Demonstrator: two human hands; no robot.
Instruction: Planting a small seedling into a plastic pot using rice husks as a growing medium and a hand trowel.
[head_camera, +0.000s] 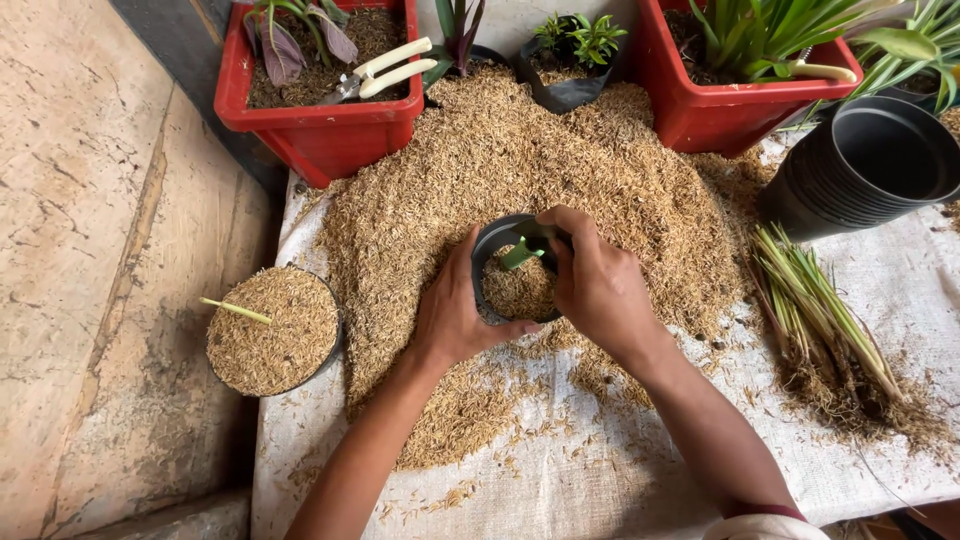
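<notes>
Small black pot sits upright on husk pile, left hand cupping its near-left wall, right hand nearer, pinching green cutting slanted into its mouth.

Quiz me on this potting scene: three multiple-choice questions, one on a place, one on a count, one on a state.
1. Where do the pruning shears lie?
A. in a red planter
B. on the floor
C. in the stacked pots

2. How many red planters show?
A. one
B. two
C. four

3. The small pot between the hands is
A. brim-full
B. partly filled with husks
C. upside down

Answers:
1 A: the shears rest on the left planter's soil.
2 B: a second planter stands at right.
3 B: left hand steadies it, right hand sets a cutting inside.
</notes>
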